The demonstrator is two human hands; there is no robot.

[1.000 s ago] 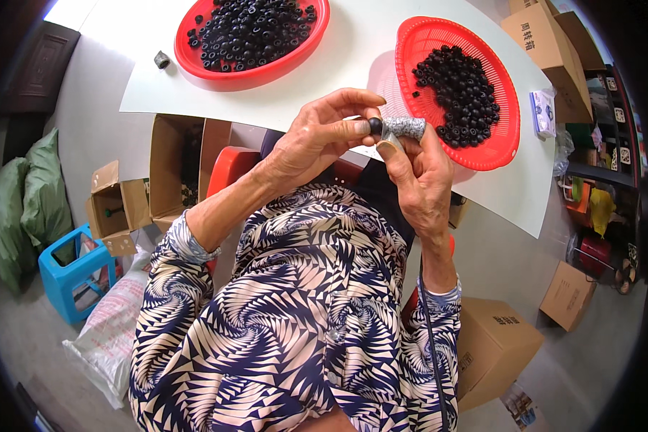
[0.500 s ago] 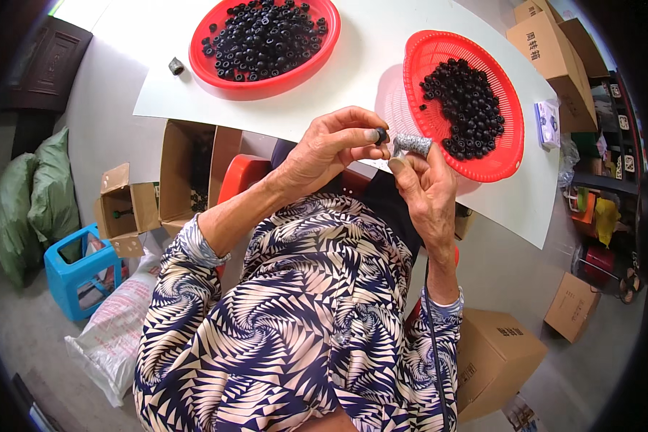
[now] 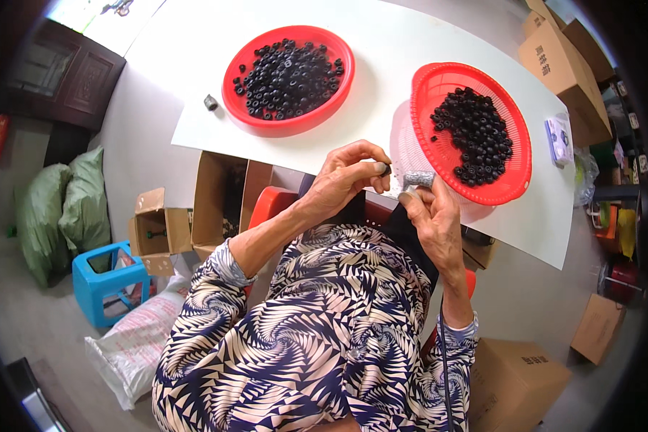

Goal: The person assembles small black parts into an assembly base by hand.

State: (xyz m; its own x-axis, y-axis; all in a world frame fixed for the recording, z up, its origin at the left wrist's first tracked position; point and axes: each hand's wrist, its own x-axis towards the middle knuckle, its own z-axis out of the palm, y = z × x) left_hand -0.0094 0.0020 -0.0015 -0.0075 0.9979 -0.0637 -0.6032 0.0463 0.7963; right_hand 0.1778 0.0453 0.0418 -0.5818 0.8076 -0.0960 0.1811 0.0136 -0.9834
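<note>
My left hand [image 3: 344, 176] pinches a small black ring-shaped part [image 3: 387, 171] between thumb and fingertips, mostly covered by them. Close beside it, my right hand [image 3: 437, 225] grips a short grey speckled cylinder [image 3: 419, 178] lying sideways in its fingers; I cannot tell its exact kind. Both hands are at the near edge of the white table [image 3: 378, 79]. Beyond the right hand, a red mesh basket [image 3: 522, 155] contains a heap of small black rings [image 3: 482, 140]. A red round tray [image 3: 232, 97], farther left, bears many more such parts [image 3: 288, 79].
A small dark-grey cylinder [image 3: 210, 103] lies left of the tray. A purple-white packet [image 3: 559, 141] sits at the table's right edge. Around me are cardboard boxes [image 3: 518, 381], a blue stool [image 3: 108, 284], a white sack [image 3: 140, 338] and green sacks [image 3: 86, 198].
The whole view has shifted, so table, containers and hands appear lower and mostly farther right. Both hands keep their grips; the black part shows less between the left fingers.
</note>
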